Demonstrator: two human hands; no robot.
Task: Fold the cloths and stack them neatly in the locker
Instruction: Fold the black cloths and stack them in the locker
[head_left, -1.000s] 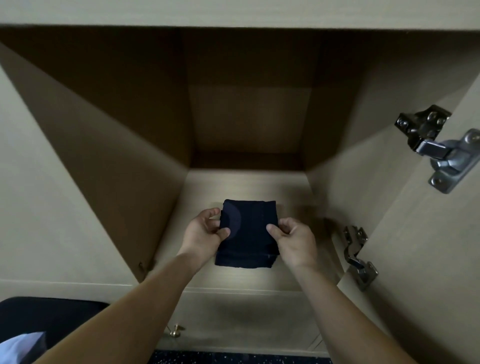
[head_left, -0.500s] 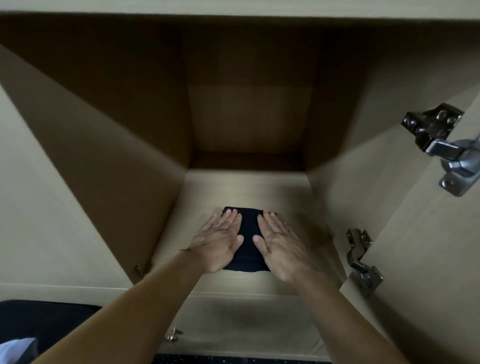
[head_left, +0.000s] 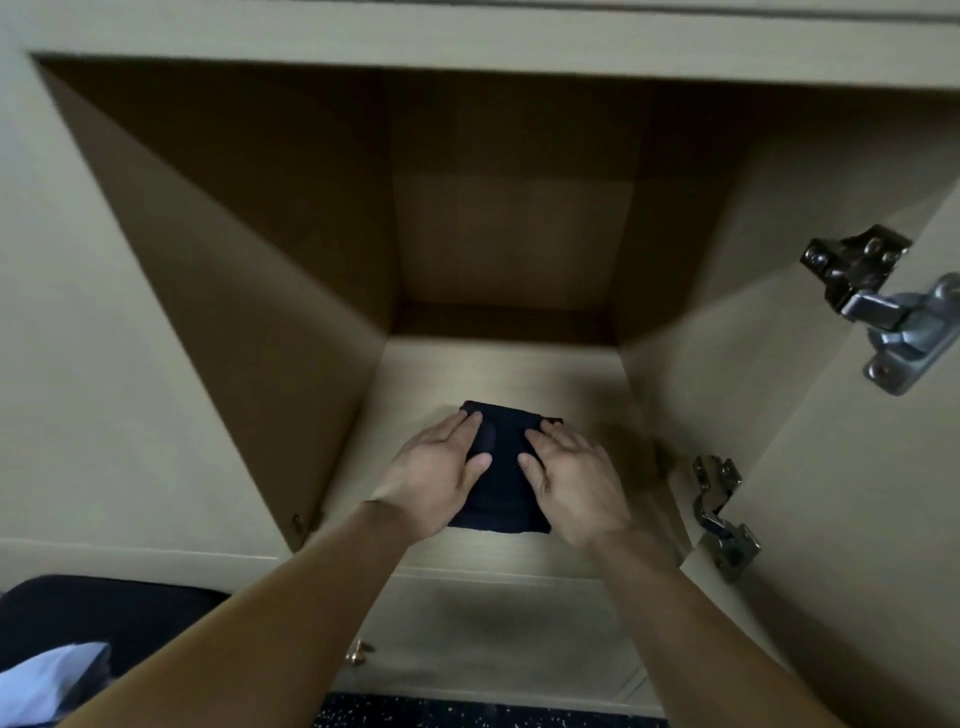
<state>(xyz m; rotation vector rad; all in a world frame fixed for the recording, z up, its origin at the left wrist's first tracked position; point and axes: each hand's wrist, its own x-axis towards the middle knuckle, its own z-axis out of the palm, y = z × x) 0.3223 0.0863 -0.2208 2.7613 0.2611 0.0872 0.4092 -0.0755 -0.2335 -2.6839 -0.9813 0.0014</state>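
Our left hand (head_left: 436, 478) and right hand (head_left: 576, 486) press flat, fingers straight, on the folded dark cloth (head_left: 501, 467) on the beige locker shelf (head_left: 498, 374).

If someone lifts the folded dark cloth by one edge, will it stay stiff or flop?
Probably flops and unfolds: the folded dark navy cloth shows soft layered edges. Unlikely to roll, since it lies flat under the left hand and right hand.

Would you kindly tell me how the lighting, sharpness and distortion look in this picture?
Head view: dim, the locker deep in shadow at the back, its floor brightest round the dark cloth; head view: the wide-angle lens splays its walls outward; head view: the left hand and right hand look slightly soft.
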